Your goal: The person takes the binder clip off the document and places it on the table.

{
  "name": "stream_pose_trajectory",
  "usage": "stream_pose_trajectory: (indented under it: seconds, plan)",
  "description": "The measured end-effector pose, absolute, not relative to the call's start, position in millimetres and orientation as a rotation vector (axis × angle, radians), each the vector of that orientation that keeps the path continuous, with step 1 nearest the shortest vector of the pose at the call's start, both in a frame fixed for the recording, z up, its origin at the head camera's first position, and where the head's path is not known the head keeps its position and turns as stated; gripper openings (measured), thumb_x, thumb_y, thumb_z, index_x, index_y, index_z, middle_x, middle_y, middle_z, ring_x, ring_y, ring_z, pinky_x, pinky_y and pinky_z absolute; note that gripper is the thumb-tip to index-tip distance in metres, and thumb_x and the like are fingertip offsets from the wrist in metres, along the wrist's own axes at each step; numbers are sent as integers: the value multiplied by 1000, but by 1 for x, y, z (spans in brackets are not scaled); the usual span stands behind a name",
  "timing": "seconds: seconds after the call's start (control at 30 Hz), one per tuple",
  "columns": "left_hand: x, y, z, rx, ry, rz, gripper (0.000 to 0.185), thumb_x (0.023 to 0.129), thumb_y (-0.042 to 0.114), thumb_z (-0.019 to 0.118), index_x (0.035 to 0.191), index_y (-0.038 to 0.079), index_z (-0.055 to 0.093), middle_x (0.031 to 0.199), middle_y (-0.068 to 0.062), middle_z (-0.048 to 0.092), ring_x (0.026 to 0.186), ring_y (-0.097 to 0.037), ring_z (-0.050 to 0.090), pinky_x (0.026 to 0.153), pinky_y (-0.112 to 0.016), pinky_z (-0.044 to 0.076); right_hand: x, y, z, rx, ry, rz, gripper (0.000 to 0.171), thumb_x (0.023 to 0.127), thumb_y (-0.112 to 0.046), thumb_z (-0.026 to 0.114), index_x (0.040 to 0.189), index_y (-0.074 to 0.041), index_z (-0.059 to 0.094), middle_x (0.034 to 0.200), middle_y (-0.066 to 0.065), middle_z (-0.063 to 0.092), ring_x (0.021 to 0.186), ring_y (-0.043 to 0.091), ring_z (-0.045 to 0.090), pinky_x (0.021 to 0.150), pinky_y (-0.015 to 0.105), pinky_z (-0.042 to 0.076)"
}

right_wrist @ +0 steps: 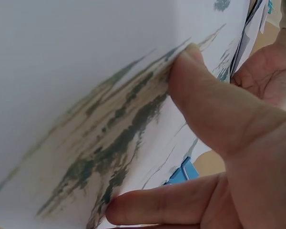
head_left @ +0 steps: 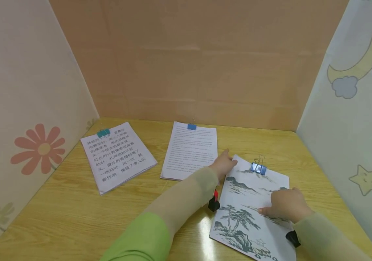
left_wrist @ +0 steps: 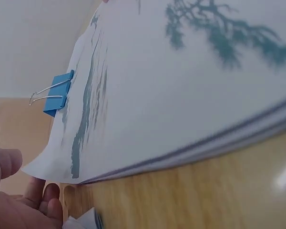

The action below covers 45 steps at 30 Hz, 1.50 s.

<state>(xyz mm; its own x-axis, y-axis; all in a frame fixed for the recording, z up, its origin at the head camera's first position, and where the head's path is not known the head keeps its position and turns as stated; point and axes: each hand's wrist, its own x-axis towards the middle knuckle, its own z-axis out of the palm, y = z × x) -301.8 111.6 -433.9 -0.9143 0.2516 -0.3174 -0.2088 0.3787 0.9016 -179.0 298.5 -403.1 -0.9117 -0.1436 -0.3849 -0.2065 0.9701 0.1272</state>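
A clipped stack of paper printed with an ink landscape [head_left: 248, 195] lies on the right part of the table. A blue binder clip [head_left: 258, 168] holds its top edge. My left hand [head_left: 222, 165] is at the stack's upper left corner. In the left wrist view, the fingers [left_wrist: 35, 191] are below that slightly raised corner, and the thumb stands apart from it. My right hand [head_left: 287, 204] rests on the right side of the printed sheet. The right wrist view shows its thumb and a straight finger [right_wrist: 157, 206] touching the page.
A stack of small printed text [head_left: 190, 152] with a blue clip lies at the middle back. Farther left is a stack with large Chinese characters [head_left: 117, 159] and a teal clip [head_left: 103, 133]. Walls close in the wooden table [head_left: 74, 214] at the back and both sides.
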Motion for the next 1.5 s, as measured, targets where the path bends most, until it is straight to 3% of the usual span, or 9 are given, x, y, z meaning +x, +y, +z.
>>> stream_pose_trajectory:
  seconds: [0.3,0.6,0.77,0.9,1.03,1.17,1.3,1.5]
  plan:
    - [-303,117,-436,92,2175,1637,45,97,22,58,140,12,50,135,-6,54,122,-22,53,98,-38,45,-172,295,-404,-281,2767,233,62,77,-73,57,68,-12,61,68,-1,57,63,18,55,82,61,40]
    - [-304,122,-443,93,2444,1412,41,95,36,59,127,11,63,126,-2,62,118,-19,55,98,-36,44,-163,292,-404,-307,2802,196,60,77,-71,59,63,-13,56,61,-2,53,59,20,55,90,67,34]
    - [-300,125,-442,104,2467,1431,37,96,38,58,124,15,65,125,3,63,120,-16,54,98,-34,44,-164,296,-401,-329,2798,172,56,77,-68,63,61,-15,54,59,-2,49,54,15,48,74,51,46]
    - [-296,125,-438,169,2482,1488,29,96,36,57,116,18,68,115,7,65,110,-12,57,93,-33,47,-168,302,-397,-318,2776,124,54,81,-65,61,64,-14,57,63,-2,50,55,15,47,60,42,44]
    - [-291,124,-434,226,2482,1550,22,96,35,57,105,20,69,100,10,65,92,-8,58,83,-31,48,-173,307,-392,-323,2768,93,50,87,-61,56,69,-14,59,66,-4,53,57,14,51,67,49,47]
    - [-285,118,-429,243,2463,1600,18,97,35,56,101,23,69,94,12,64,86,-6,56,78,-29,48,-175,306,-383,-340,2768,75,48,91,-57,54,72,-13,60,66,-5,54,58,14,52,72,53,46]
    - [-278,106,-422,245,2401,1659,17,97,34,56,99,24,70,96,13,64,89,-6,58,78,-30,49,-176,299,-370,-370,2797,18,43,92,-51,56,70,-14,58,64,-4,52,56,13,49,63,44,47]
    - [-274,84,-408,195,2329,1809,15,97,30,58,97,22,71,94,13,65,90,-6,58,79,-30,50,-179,283,-355,-533,2942,35,38,91,-41,62,63,-18,50,55,-6,42,48,10,40,50,31,35]
